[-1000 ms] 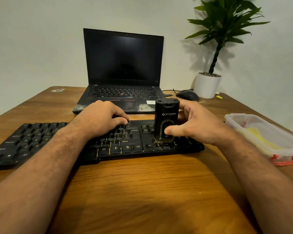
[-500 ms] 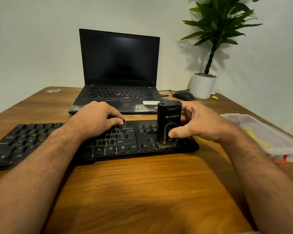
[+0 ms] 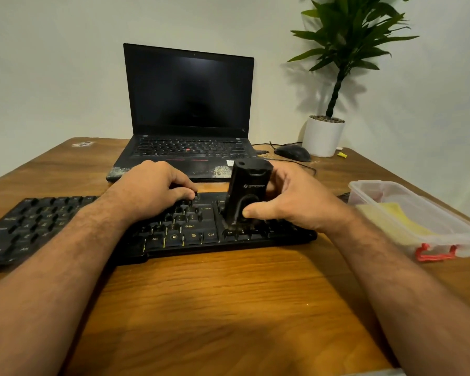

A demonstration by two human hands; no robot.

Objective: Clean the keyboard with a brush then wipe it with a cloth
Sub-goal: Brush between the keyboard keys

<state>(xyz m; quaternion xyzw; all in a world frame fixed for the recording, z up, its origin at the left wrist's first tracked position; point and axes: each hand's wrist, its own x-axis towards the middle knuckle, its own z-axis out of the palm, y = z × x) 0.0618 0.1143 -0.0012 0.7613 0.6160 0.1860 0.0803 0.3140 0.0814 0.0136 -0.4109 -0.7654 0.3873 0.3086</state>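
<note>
With my left hand (image 3: 158, 191) pressing the keyboard (image 3: 174, 229) steady on the surface (image 3: 228, 308) and my right hand (image 3: 291, 202) clamped on the upright brush (image 3: 248, 194) over the arrow keys, I should sweep short, light strokes between keys.

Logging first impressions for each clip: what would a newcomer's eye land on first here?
Most likely the black brush, standing upright on the right end of the black keyboard at the table's middle, gripped by the right hand while the left hand rests on the keys. Behind them an open laptop with a dark screen stands out, and a clear plastic container holding something yellow sits at the right edge.
</note>
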